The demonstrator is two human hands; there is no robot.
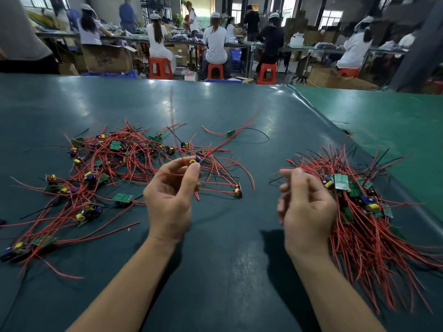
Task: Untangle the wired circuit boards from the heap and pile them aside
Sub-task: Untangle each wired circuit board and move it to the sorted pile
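Note:
A tangled heap of small green circuit boards with red and black wires spreads over the left of the dark green table. My left hand is raised above the heap's right edge and pinches one wired board between thumb and fingers; its red wires blur upward. My right hand hovers palm up with loosely curled fingers, holding nothing, just left of the sorted pile of boards, whose wires fan toward me on the right.
A single board with a black wire loop lies apart behind the heap. A lighter green mat covers the table's far right. Beyond the far edge, people sit on red stools at other benches among cardboard boxes.

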